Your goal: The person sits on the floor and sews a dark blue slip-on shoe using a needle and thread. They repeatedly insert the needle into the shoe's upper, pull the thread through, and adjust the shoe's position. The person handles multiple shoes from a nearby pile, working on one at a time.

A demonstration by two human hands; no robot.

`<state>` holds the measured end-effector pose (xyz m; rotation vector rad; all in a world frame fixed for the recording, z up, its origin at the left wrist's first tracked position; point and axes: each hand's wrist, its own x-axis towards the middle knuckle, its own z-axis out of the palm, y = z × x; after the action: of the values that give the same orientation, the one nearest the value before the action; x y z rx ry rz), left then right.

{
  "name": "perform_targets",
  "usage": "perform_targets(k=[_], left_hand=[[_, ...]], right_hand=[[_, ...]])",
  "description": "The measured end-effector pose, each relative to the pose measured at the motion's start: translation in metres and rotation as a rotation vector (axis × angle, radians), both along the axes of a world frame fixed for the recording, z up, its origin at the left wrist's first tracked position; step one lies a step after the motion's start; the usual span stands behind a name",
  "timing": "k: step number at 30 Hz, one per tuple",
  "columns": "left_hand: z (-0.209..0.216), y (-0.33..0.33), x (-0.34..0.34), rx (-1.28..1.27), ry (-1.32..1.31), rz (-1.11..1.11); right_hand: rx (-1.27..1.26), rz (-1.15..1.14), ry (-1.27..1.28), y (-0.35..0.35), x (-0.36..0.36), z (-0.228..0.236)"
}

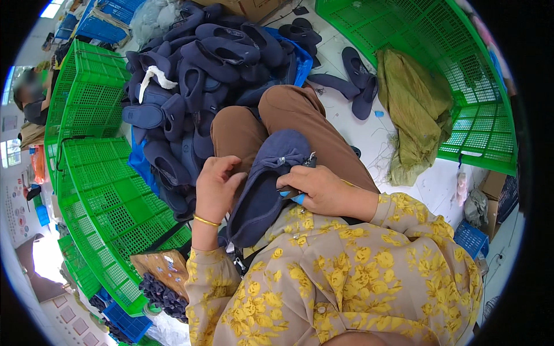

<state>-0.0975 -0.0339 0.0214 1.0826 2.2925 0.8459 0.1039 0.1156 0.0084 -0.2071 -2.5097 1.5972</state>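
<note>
A navy fabric shoe [283, 147] with a small bow lies across my lap, toe pointing away from me and its opening facing up. My right hand [323, 189] is closed at the shoe's right side, near the bow, around a small dark tool [310, 160] whose tip pokes out above the fingers. Its exact kind is hidden by the grip. Blue bands [298, 198] show at the fingers. My left hand [216, 181] is just left of the shoe, fingers loosely curled, thumb and forefinger apart, with nothing visible between them.
A large heap of navy shoes [222, 55] lies beyond my knees on blue sheeting [303, 63]. Green plastic crates [109, 190] stand at left, another green crate [479, 86] at right. An olive sack [412, 104] and loose shoes [363, 86] lie on the floor. A person [34, 101] is far left.
</note>
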Motion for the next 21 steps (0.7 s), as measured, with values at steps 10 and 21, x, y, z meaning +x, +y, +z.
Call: perform_targets(k=[10, 21], left_hand=[[-0.006, -0.002, 0.002, 0.507, -0.765, 0.322], [-0.028, 0.027, 0.002, 0.627, -0.903, 0.634]], right_hand=[[0.002, -0.088, 0.053, 0.005, 0.004, 0.010], [-0.288, -0.312, 0.045, 0.016, 0.024, 0.010]])
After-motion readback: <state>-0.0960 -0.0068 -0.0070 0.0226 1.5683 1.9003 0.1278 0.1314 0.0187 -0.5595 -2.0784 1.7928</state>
